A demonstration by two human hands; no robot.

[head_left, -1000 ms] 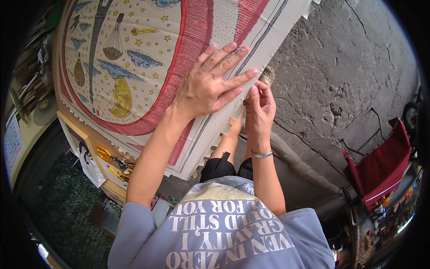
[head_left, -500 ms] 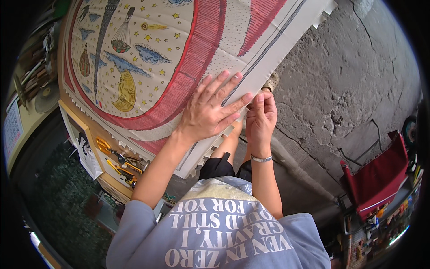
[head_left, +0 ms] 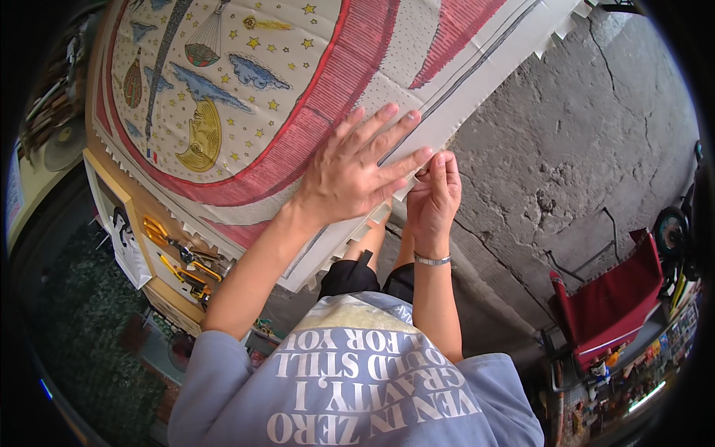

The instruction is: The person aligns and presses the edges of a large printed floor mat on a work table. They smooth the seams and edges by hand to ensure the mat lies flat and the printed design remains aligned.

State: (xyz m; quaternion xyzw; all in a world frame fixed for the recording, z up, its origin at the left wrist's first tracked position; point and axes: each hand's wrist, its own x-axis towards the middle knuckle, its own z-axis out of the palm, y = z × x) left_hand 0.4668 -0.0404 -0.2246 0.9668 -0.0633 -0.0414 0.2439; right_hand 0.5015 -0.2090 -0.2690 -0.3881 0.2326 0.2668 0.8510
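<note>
A large printed fabric sheet (head_left: 309,127) lies over a flat work surface, showing a crescent moon, clouds, stars and balloons inside a red border. Its pale margin ends in small notched tabs. My left hand (head_left: 357,167) rests palm down on the red and pale border with its fingers spread. At the sheet's right-hand edge, my right hand (head_left: 436,186) is closed in a pinch with thumb and forefinger on the margin. The fingertips partly hide what lies between them. A silver bracelet (head_left: 432,260) circles my right wrist.
Orange-handled hand tools (head_left: 175,249) lie in a wooden tray (head_left: 119,186) to the left, below the sheet. Cracked concrete floor (head_left: 551,164) stretches to the right. A dark red folding chair (head_left: 614,298) stands at the lower right, near a wheel (head_left: 672,229).
The view has shifted slightly, so the tools and chair appear farther left. A shoe seen beyond my right hand is now hidden. Both hands keep nearly the same pose on the sheet.
</note>
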